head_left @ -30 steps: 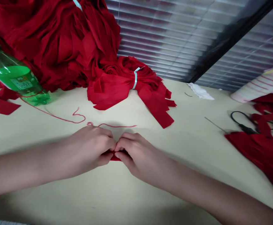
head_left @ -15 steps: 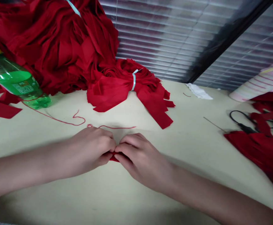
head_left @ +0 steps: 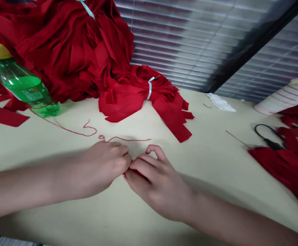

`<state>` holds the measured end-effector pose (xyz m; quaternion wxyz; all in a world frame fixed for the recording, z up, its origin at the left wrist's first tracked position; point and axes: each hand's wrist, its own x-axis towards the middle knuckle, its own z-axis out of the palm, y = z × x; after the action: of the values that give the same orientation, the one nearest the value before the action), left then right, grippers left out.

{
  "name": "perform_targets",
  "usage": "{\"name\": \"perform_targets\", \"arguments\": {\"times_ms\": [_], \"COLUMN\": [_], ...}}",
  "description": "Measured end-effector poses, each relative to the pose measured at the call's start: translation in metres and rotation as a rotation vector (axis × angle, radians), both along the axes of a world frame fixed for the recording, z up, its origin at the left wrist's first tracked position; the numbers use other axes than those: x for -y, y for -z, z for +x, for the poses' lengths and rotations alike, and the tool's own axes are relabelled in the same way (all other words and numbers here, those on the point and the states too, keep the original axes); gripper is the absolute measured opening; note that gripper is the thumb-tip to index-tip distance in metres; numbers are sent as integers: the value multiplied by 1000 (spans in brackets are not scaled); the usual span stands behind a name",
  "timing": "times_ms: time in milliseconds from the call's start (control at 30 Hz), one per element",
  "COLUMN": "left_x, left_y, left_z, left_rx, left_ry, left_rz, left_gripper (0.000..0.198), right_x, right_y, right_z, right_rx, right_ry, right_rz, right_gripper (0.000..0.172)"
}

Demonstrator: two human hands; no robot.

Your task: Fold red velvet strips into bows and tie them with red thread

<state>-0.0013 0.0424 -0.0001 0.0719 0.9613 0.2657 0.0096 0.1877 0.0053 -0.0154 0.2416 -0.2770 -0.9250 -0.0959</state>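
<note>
A small piece of red fabric [head_left: 138,173] is pinched between my two hands over the pale table, mostly covered by the fingers. My left hand [head_left: 108,165] is closed on its left end, knuckles up. My right hand [head_left: 156,181] grips the other side between thumb and fingers, with one finger bent up and away. Just beyond the hands lies a red thread [head_left: 128,139] with a small tangle at its left end. Another length of red thread [head_left: 69,130] runs from around a green bottle [head_left: 31,89] with a yellow cap.
Tied red fabric strips [head_left: 145,92] lie ahead, beside a larger red heap [head_left: 69,51] at the back left. A white scrap [head_left: 220,101] and a striped cylinder [head_left: 282,97] stand near the blinds [head_left: 169,41]. More red fabric [head_left: 274,164] and a black cable [head_left: 266,126] are at right.
The view has shifted slightly. My right hand's fingers have spread, one now lifted and curled, and my left hand has turned more over the fabric, covering its left end.
</note>
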Motion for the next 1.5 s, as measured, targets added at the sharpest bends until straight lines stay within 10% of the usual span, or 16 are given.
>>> {"name": "perform_targets", "arguments": {"times_ms": [267, 967, 1500], "left_x": [-2, -6, 4], "left_y": [-3, -13, -4], "left_z": [1, 4, 2], "left_rx": [7, 88, 204], "left_ry": [4, -105, -160], "left_rz": [-23, -274, -151], "left_gripper": [20, 13, 20], "right_x": [5, 2, -36], "right_y": [2, 10, -21], "right_z": [-5, -6, 5], "right_rx": [76, 3, -193], "right_ry": [8, 119, 154], "right_rz": [129, -131, -706], "right_gripper": [25, 22, 15]}}
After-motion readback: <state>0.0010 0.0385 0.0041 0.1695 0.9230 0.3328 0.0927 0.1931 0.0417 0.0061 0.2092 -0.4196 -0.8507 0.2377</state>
